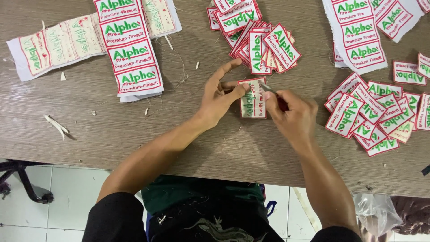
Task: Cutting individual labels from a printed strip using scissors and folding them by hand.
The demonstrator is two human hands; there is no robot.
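Note:
A small white embroidered patch (253,102) with a red border and green lettering lies on the wooden table (134,134). My left hand (219,96) presses down on its left edge with the fingertips. My right hand (291,114) grips a small red-handled cutting tool (273,93) whose metal tip touches the patch's top right corner.
A heap of cut patches (262,38) lies just beyond my hands and another heap (380,112) sits at the right. Uncut strips of patches (127,49) lie at the far left, more strips (363,31) at the far right. Thread scraps (56,125) dot the table.

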